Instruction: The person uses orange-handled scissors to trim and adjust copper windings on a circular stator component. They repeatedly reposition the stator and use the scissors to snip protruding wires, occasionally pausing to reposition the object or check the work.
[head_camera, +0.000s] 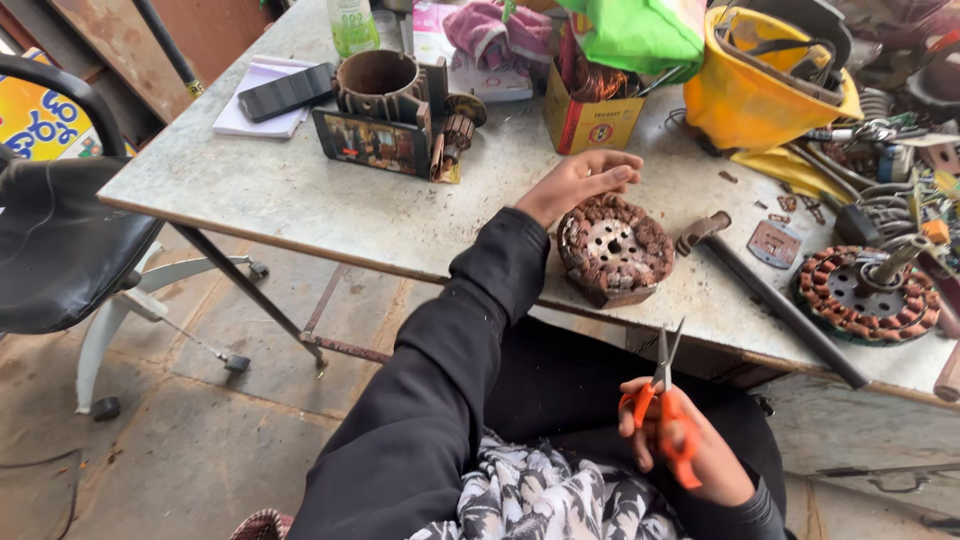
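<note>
My left hand (581, 182) rests on the far edge of a round copper-wound stator (614, 248) that lies near the front edge of the grey table (280, 190), fingers curled over its rim. My right hand (690, 447) is low over my lap, below the table edge, and grips a pair of orange-handled scissors (662, 392) with the blades pointing up and slightly apart. A second wound stator (866, 294) lies at the right end of the table with a tool standing in its centre.
A hammer (762, 296) lies beside the stator. At the back stand a yellow helmet (762, 85), a small carton (590, 118), a rusty ring (378, 78), a phone (288, 91) on a notepad. A black chair (60, 240) is left.
</note>
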